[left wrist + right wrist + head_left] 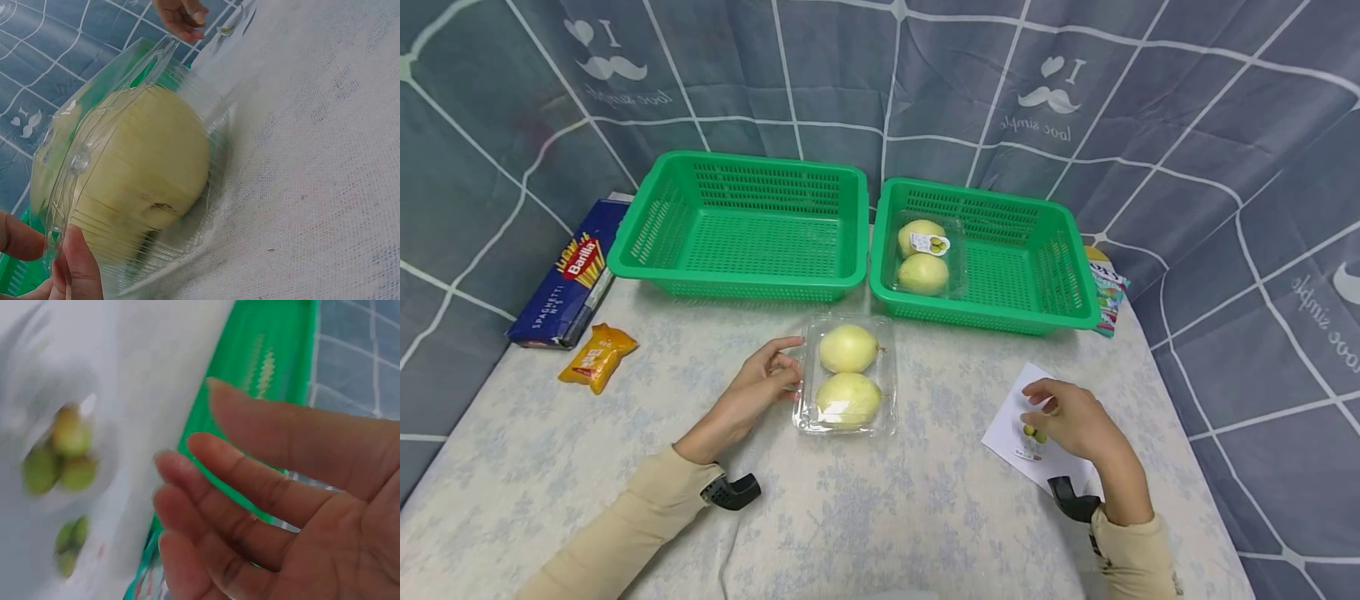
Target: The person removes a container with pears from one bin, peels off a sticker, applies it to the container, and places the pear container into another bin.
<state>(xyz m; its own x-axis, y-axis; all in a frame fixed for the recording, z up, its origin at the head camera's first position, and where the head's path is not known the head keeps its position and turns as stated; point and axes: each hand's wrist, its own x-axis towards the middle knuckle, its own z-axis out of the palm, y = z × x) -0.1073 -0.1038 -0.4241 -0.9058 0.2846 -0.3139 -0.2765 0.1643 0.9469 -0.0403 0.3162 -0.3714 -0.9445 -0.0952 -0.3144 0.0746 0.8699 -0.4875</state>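
Note:
A clear plastic clamshell box (pixel 886 417) with two pale yellow melons (pixel 848 398) lies on the table before me. My left hand (pixel 758 390) is at its left side, and in the left wrist view the thumb and a finger (pixel 82 265) pinch the box's rim. The lid looks closed over the fruit. My right hand (pixel 1078 421) hovers over a white sheet (pixel 1011 417) printed with small fruit pictures. Its fingers are loosely bent and spread, and the palm (pixel 337 550) holds nothing in the right wrist view.
Two green baskets stand behind: the left basket (pixel 737 287) is bare inside, while the right basket (pixel 1000 317) holds a labelled box of two melons (pixel 922 273). A blue spaghetti box (pixel 561 287) and an orange packet (pixel 598 357) lie left. Colourful packaging (pixel 1107 292) is beyond the right basket.

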